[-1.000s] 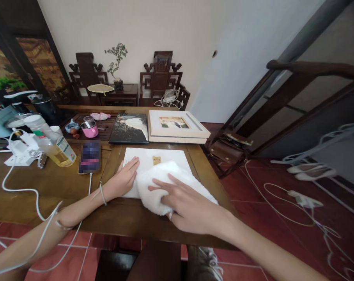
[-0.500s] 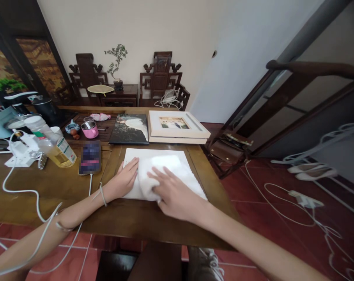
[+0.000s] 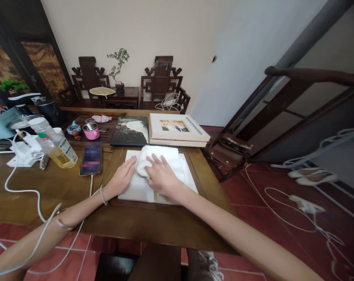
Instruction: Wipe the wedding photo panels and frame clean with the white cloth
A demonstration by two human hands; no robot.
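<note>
Currently, the person's right hand (image 3: pixel 162 175) is pressing down on a white cloth (image 3: pixel 165 151), its fingers spreading across the top; whether they are also pinching a fold underneath, one cannot tell. The cloth is lying bunched over the far part of a white board (image 3: pixel 136 191), its upper edge reaching past the board's far side. Below that hand, a gold-coloured patch (image 3: pixel 155 195) is partly showing on the board. The left hand (image 3: pixel 123 179) is resting open along the board's left side, its fingers extending together and their tips sitting just beside the cloth. The board is lying flat near the front edge of the wooden table (image 3: pixel 121 218). Behind it, a dark photo panel (image 3: pixel 130 132) and a pale picture frame (image 3: pixel 174 127) are lying side by side. Farther left, a phone (image 3: pixel 91 158) is resting near a leaning bottle (image 3: pixel 62 152) of yellowish liquid, and a pink cup (image 3: pixel 91 132) is standing beyond the phone.
</note>
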